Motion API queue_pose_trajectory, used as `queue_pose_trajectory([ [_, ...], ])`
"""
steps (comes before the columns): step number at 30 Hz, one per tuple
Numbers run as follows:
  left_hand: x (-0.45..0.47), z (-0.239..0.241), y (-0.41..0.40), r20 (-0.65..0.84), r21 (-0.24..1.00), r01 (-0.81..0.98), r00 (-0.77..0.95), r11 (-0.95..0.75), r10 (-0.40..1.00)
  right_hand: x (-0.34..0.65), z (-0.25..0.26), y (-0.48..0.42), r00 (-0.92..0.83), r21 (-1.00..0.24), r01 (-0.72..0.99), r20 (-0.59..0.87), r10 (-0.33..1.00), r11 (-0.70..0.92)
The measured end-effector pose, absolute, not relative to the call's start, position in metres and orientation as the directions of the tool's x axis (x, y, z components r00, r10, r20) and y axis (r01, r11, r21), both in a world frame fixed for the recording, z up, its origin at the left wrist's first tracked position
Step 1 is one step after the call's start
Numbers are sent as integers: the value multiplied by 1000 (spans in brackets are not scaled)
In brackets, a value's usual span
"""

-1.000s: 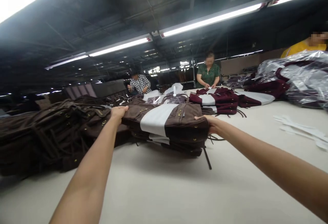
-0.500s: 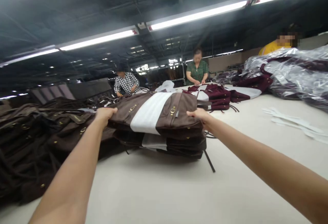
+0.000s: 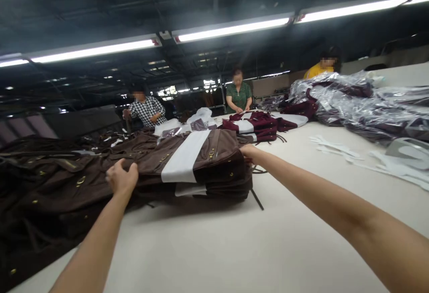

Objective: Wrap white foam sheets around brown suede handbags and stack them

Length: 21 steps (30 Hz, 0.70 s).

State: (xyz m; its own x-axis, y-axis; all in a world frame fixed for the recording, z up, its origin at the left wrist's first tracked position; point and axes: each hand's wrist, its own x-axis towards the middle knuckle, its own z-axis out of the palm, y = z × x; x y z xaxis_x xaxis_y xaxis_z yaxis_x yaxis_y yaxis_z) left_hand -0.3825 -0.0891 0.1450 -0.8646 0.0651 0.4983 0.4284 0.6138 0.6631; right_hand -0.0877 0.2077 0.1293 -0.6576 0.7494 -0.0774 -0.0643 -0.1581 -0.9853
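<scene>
A brown fabric bag with brass buckles and a white band around it lies on top of a stack of similar brown bags. My right hand is closed on the top bag's right edge, its fingers partly hidden behind the corner. Off the bag's left end, my left hand is open, thumb and fingers apart, in front of a heap of loose brown bags. A dark strap hangs from the stack onto the pale table.
Maroon bags with white bands lie farther back. Plastic-wrapped bags pile up at the right, near white strips. Across the table are a person in a checked shirt, one in green and one in yellow.
My left hand has let go of the top bag's left end and moved left and down. The top bag has settled lower onto the stack. The view has turned slightly right.
</scene>
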Motion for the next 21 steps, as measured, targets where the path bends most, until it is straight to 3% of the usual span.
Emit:
queue_pose_trajectory([
  [2, -362, 146, -98, 720, 430, 700, -647, 570, 252, -71, 150, 200, -580, -987, -80, 160, 799, 140],
  [3, -354, 144, -100, 765, 290, 797, -526, 529, 372, -63, 160, 195, -570, -927, -74, 343, 747, 369],
  [5, -340, 138, -100, 692, 63, 884, -373, 462, 619, -49, 176, 183, -670, -621, -41, 599, 440, 783],
  [7, -328, 131, -95, 485, -98, 888, -351, 449, 801, -40, 182, 172, -845, -304, -1, 509, 162, 953],
  [8, -324, 127, -93, 397, -171, 875, -360, 454, 844, -37, 180, 167, -902, -190, 43, 415, 120, 981],
  [10, -317, 121, -87, 322, -303, 829, -375, 470, 869, -34, 165, 156, -936, 11, 166, 317, 154, 986],
  [12, -315, 117, -83, 330, -396, 781, -369, 482, 869, -34, 140, 147, -910, 168, 270, 366, 195, 948],
  [14, -316, 114, -77, 313, -437, 760, -373, 481, 873, -35, 113, 139, -882, 251, 320, 431, 190, 914],
  [17, -314, 115, -68, 279, -406, 768, -411, 495, 868, -39, 86, 132, -854, 260, 383, 467, 232, 887],
  [21, -280, 120, -72, 366, -110, 814, -501, 571, 784, -29, 87, 112, -808, 145, 477, 459, 368, 867],
])
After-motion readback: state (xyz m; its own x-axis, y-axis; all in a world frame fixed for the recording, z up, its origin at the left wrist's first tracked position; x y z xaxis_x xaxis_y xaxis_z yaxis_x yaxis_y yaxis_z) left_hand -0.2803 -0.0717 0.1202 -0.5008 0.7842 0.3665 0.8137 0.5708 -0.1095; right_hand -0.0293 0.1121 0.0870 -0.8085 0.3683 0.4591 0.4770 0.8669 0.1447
